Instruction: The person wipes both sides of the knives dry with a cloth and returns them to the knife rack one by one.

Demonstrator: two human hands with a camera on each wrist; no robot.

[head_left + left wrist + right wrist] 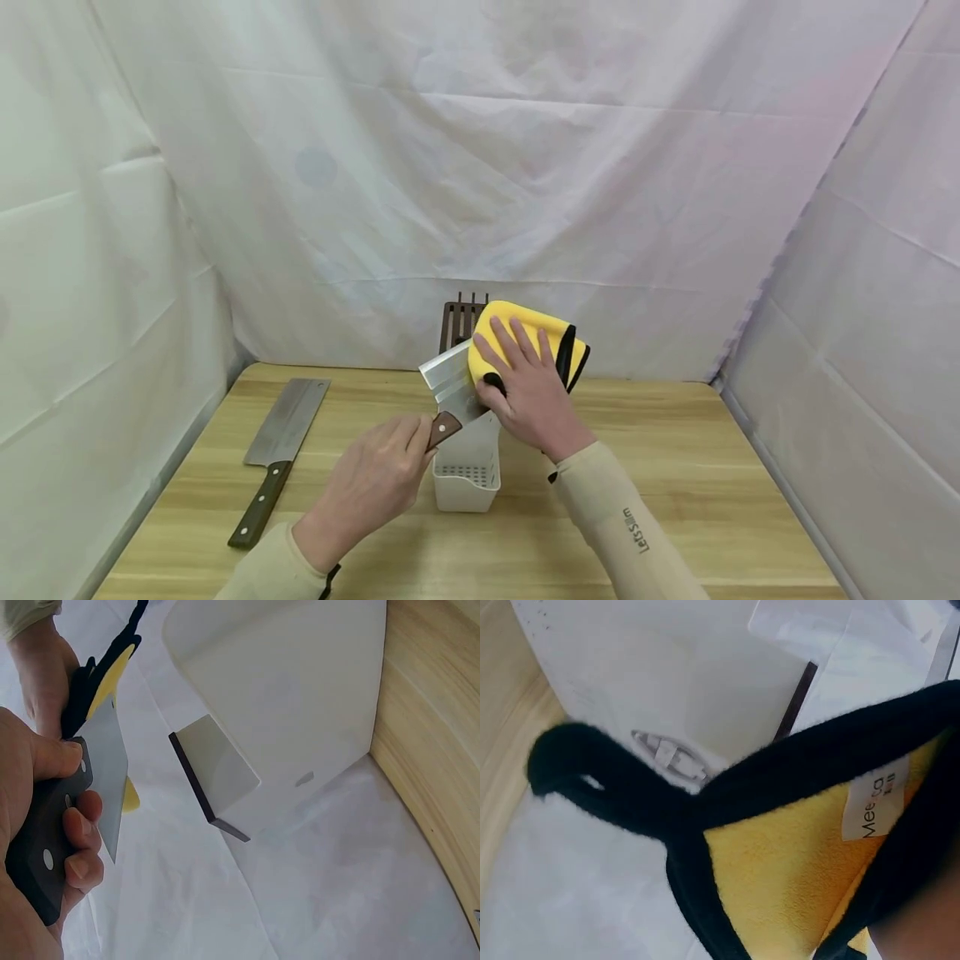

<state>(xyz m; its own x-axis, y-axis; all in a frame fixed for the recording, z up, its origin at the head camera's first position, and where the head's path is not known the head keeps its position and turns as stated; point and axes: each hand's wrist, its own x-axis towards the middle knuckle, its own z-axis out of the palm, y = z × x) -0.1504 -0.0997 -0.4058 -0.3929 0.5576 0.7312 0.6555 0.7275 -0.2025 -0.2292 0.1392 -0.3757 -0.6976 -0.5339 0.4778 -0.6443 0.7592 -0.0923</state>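
Observation:
My left hand (378, 467) grips a cleaver (448, 375) by its riveted handle, the blade slanting up toward the back. In the left wrist view, the thumb and fingers wrap round the dark handle (45, 851). My right hand (532, 396) lies with straight, spread fingers on a folded yellow cloth (517, 321) with black edging, pressing it over the right part of the blade. A label shows on the cloth (780, 862) in the right wrist view. Beneath the hands stands a white knife holder (467, 492), its middle partly hidden by them.
A second cleaver (285, 421) with a dark handle lies on the left of the wooden table (660, 500). The holder's dark slotted top (453, 321) rises behind the raised blade. White curtains (375, 192) enclose the table's back and sides.

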